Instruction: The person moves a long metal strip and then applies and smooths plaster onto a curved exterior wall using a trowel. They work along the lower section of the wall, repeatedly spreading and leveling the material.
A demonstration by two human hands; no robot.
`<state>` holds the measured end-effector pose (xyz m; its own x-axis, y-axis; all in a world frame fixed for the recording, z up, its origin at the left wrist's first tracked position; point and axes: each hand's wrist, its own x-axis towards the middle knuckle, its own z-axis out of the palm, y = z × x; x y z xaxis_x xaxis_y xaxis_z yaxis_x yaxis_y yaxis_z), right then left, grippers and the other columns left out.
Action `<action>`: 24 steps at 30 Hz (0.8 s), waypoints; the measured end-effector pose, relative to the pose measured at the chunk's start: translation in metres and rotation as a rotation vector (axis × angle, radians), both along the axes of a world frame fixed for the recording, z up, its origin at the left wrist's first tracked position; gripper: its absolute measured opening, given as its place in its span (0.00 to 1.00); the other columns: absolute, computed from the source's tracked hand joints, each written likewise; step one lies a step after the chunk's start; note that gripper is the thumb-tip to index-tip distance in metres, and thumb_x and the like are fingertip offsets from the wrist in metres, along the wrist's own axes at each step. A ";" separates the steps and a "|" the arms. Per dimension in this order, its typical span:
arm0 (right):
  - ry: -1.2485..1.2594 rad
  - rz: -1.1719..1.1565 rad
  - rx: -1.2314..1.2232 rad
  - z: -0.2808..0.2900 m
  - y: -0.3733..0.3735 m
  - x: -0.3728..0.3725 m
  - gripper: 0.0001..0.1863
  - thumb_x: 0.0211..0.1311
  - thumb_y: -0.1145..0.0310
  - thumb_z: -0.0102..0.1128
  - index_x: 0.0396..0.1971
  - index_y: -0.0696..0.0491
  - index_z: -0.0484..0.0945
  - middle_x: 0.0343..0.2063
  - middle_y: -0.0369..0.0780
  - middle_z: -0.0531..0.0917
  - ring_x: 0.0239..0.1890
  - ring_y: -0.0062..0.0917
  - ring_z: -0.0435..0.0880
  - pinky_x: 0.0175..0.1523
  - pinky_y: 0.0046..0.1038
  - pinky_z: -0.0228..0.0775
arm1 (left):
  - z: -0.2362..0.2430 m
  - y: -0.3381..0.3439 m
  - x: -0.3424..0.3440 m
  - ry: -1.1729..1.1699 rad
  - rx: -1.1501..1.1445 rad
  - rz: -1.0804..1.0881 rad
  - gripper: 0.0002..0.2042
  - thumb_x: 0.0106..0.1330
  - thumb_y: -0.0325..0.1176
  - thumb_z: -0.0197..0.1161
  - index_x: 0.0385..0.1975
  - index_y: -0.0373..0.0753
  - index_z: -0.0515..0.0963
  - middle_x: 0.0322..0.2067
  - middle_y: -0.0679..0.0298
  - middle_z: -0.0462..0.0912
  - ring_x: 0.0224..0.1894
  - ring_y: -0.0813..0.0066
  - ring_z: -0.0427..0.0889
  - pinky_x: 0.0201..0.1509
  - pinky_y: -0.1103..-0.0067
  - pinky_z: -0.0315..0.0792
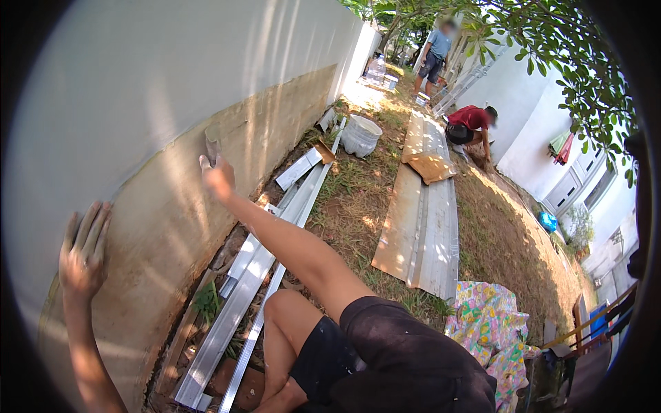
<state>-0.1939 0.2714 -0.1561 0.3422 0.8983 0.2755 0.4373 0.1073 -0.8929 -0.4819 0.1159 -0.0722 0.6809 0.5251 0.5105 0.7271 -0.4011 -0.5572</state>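
Note:
My left hand [85, 253] lies flat against the wall [158, 76], fingers stretched upward, at the line between the pale painted upper part and the bare tan lower band [158, 227]. Farther along, my right hand [217, 177] is closed round a small scraper [212, 142]. Its blade points up and meets the wall near the top edge of the tan band. My fingers hide most of the handle.
Metal profiles [237, 313] lie along the wall's foot beside my knee. Beyond stands a whitish bucket [361, 135]. Corrugated sheets [420, 227] and a patterned cloth [490, 323] lie to the right. One person [471, 122] crouches; another [435, 55] stands farther back.

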 end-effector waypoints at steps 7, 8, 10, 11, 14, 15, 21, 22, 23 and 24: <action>0.014 0.030 0.052 -0.002 -0.001 0.002 0.26 0.59 0.52 0.54 0.45 0.61 0.73 0.37 0.55 0.80 0.43 0.47 0.78 0.49 0.37 0.68 | -0.001 0.002 0.000 0.016 0.023 -0.012 0.25 0.52 0.23 0.50 0.54 0.35 0.69 0.60 0.66 0.67 0.63 0.72 0.62 0.68 0.66 0.53; 0.008 0.029 0.065 -0.001 -0.001 0.002 0.27 0.58 0.51 0.54 0.45 0.61 0.73 0.37 0.55 0.80 0.43 0.47 0.78 0.48 0.37 0.68 | -0.001 0.002 0.000 0.013 0.017 -0.004 0.25 0.52 0.22 0.50 0.55 0.35 0.69 0.60 0.66 0.67 0.64 0.72 0.62 0.68 0.66 0.53; -0.005 0.007 0.046 -0.001 -0.001 0.002 0.27 0.59 0.50 0.54 0.44 0.61 0.74 0.36 0.54 0.80 0.43 0.47 0.78 0.48 0.37 0.68 | -0.001 0.002 0.000 0.020 0.018 -0.005 0.25 0.52 0.22 0.50 0.55 0.35 0.68 0.60 0.66 0.67 0.64 0.72 0.62 0.68 0.66 0.53; -0.005 0.002 0.042 0.000 -0.001 0.002 0.27 0.59 0.50 0.54 0.43 0.61 0.74 0.36 0.54 0.80 0.43 0.47 0.78 0.48 0.37 0.68 | -0.001 0.002 -0.001 0.022 0.014 0.005 0.25 0.52 0.22 0.50 0.55 0.35 0.68 0.60 0.66 0.67 0.64 0.72 0.62 0.68 0.66 0.53; 0.044 0.007 0.021 0.000 0.000 0.002 0.27 0.59 0.49 0.53 0.42 0.61 0.75 0.36 0.54 0.80 0.43 0.46 0.78 0.48 0.37 0.68 | -0.002 0.003 -0.002 0.027 0.010 0.017 0.25 0.52 0.22 0.49 0.55 0.35 0.68 0.60 0.66 0.67 0.64 0.72 0.62 0.68 0.66 0.53; 0.037 0.019 0.019 0.000 0.000 0.002 0.27 0.59 0.49 0.53 0.41 0.62 0.75 0.35 0.54 0.80 0.42 0.46 0.78 0.48 0.37 0.68 | -0.003 0.004 -0.003 0.034 0.019 0.009 0.25 0.52 0.21 0.49 0.55 0.35 0.68 0.60 0.66 0.67 0.64 0.72 0.62 0.68 0.66 0.54; 0.119 0.035 0.021 -0.001 -0.001 0.005 0.25 0.58 0.50 0.54 0.35 0.63 0.75 0.29 0.52 0.80 0.37 0.45 0.79 0.44 0.38 0.68 | -0.006 0.007 -0.005 0.068 0.061 0.031 0.24 0.55 0.21 0.47 0.55 0.35 0.68 0.60 0.66 0.67 0.64 0.72 0.63 0.68 0.66 0.55; 0.121 0.029 0.033 -0.002 0.000 0.005 0.25 0.58 0.50 0.54 0.34 0.63 0.75 0.28 0.52 0.80 0.36 0.45 0.79 0.43 0.38 0.68 | -0.006 0.008 -0.005 0.071 0.057 0.036 0.24 0.55 0.21 0.47 0.55 0.35 0.68 0.60 0.66 0.67 0.64 0.72 0.63 0.68 0.66 0.54; 0.132 0.036 0.036 -0.003 0.000 0.006 0.25 0.58 0.50 0.55 0.33 0.62 0.75 0.28 0.51 0.80 0.35 0.45 0.79 0.43 0.38 0.67 | -0.007 0.008 -0.005 0.074 0.054 0.042 0.24 0.56 0.21 0.47 0.56 0.35 0.68 0.60 0.66 0.67 0.64 0.72 0.63 0.68 0.66 0.54; 0.129 0.023 0.034 -0.004 0.001 0.006 0.24 0.58 0.51 0.55 0.33 0.62 0.75 0.28 0.52 0.80 0.36 0.45 0.79 0.43 0.38 0.67 | -0.007 0.008 -0.005 0.076 0.058 0.045 0.24 0.56 0.21 0.46 0.56 0.35 0.68 0.60 0.66 0.67 0.64 0.72 0.62 0.68 0.66 0.54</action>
<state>-0.1880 0.2726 -0.1602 0.3559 0.8973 0.2612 0.3159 0.1475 -0.9372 -0.4869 0.1235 -0.0792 0.6948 0.5273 0.4891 0.6987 -0.3339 -0.6327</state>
